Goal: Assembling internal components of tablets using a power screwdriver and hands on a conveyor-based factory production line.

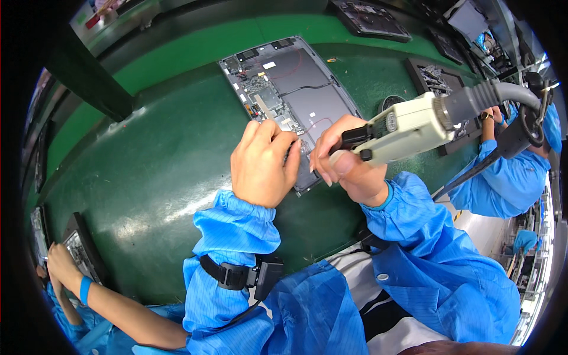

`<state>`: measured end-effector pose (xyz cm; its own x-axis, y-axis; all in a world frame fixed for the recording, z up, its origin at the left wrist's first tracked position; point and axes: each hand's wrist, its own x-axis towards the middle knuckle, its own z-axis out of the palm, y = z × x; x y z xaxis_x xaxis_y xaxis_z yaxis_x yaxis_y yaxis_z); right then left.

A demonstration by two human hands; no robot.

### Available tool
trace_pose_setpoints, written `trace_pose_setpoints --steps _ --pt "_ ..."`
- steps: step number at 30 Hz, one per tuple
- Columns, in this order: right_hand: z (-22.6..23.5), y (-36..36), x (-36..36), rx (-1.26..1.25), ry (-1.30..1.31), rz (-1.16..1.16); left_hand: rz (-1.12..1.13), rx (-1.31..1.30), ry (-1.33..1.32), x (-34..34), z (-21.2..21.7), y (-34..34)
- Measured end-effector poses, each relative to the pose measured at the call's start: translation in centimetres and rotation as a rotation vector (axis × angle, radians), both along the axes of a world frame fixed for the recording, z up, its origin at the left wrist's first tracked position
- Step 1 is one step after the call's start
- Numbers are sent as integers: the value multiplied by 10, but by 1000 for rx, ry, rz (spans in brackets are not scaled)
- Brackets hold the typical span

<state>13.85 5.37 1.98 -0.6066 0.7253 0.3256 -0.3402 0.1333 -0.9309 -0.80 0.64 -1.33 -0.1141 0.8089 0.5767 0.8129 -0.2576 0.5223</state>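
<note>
An opened thin laptop or tablet chassis (305, 74) lies at a slant on the green table, its circuit board (266, 97), cables and flat dark cells exposed. My left hand (263, 163) rests over its near end, fingers bent and thumb drawn toward the forefinger; whatever is between them is hidden. Beside it, my right hand (352, 163) is wrapped round the black front of a cream electric screwdriver (408, 127), which lies nearly level and leans in from the right. Its tip is hidden behind my fingers, close to the chassis's near right edge.
A thick grey hose (515, 93) runs from the screwdriver to the right. Behind the tool are a small round dish (390, 102) and a black tray of parts (441, 80). Another open device (373, 21) lies at the back. Co-workers' hands (62, 263) appear at the left and right.
</note>
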Motion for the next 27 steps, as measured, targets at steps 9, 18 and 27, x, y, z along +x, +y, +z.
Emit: trace_pose_setpoints --steps 9,18,27 --pt "7 8 3 -137 33 -201 2 23 21 2 -3 4" --pt "-4 67 146 -35 -43 -799 15 55 199 23 1 4" --pt "-26 26 165 565 -55 -1194 96 -60 202 22 13 -2"
